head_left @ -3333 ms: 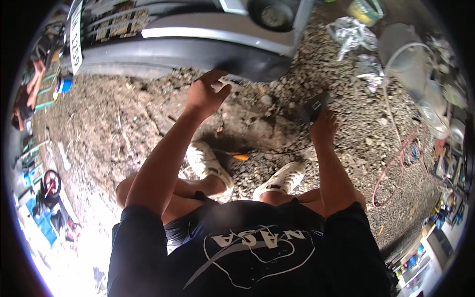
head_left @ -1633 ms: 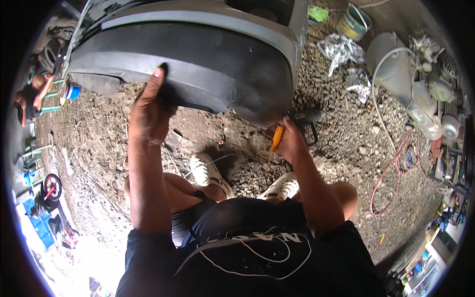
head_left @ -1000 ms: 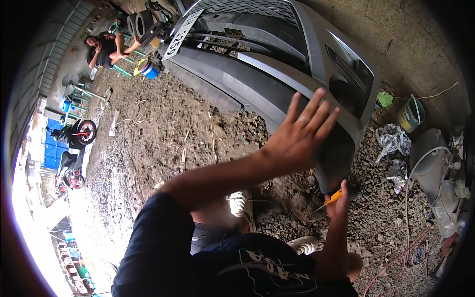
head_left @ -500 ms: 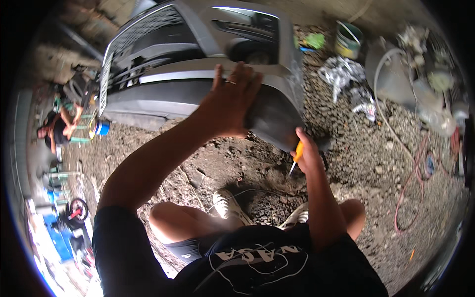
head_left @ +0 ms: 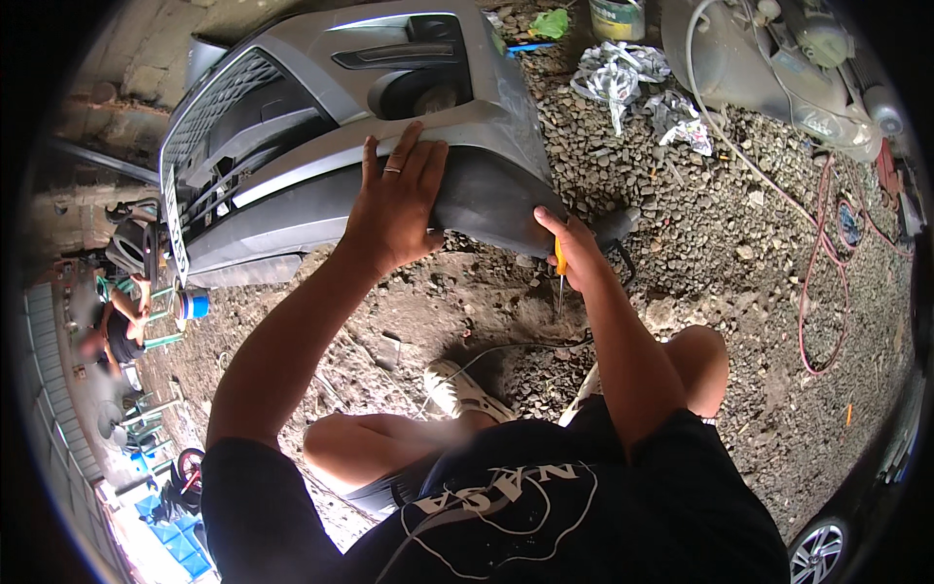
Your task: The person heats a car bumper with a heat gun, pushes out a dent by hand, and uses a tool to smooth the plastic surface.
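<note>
A grey car bumper (head_left: 486, 128) with a dark lower trim (head_left: 491, 200) lies on the ground in front of me. My left hand (head_left: 394, 209) rests flat on it, fingers stretched across the seam between the silver and dark parts; a ring shows on one finger. At the right end of the trim is my right hand (head_left: 579, 255), closed around a screwdriver with a yellow handle (head_left: 560, 255). Its thin metal shaft points back toward me. The right thumb lies against the trim's edge. Just beyond this hand sits a dark object (head_left: 615, 230) of a kind I cannot make out.
Gravel (head_left: 662, 219) surrounds the bumper. Crumpled foil-like wrapping (head_left: 618, 78), a bucket (head_left: 618, 19) and a dusty tank (head_left: 725, 58) stand far right, with a reddish hose (head_left: 808, 302) nearer. A cable (head_left: 516, 346) crosses by my shoes. Another person (head_left: 122, 321) sits far left.
The view has shifted, so the bumper appears farther left. My left hand keeps its place on the bumper. The screwdriver, still in my right hand, now points more directly toward me.
</note>
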The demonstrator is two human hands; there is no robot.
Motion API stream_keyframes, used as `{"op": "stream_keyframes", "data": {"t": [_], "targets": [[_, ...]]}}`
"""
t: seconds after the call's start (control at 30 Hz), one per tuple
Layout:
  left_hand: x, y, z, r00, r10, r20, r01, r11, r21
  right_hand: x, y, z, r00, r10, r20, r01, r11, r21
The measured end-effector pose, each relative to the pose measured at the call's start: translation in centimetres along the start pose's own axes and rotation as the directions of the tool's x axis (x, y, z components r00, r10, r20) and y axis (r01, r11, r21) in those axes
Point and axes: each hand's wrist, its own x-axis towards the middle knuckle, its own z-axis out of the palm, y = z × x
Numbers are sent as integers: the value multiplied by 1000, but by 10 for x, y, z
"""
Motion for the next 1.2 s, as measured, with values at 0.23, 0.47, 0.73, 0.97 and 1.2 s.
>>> {"op": "stream_keyframes", "data": {"t": [0.23, 0.47, 0.73, 0.97, 1.2], "targets": [[15, 3, 15, 998, 5, -67, -2, 999, 49, 18, 3, -8, 998, -66, -21, 64, 995, -76], [13, 2, 8, 1000, 6, -12, -5, 998, 61, -6, -12, 1, 995, -87, 41, 91, 989, -114], [20, 12, 20, 996, -46, -78, 49, 998, 29, -2, -3, 7, 899, -438, 16, 429, 870, -243], [33, -3, 38, 980, -119, -160, 137, 985, 105, -8, -12, 35, 815, -575, -76, 505, 768, -393], [49, -31, 27, 953, -177, -245, 208, 972, 108, 2, -24, 74, 636, -706, -310, 575, 702, -420]]}}
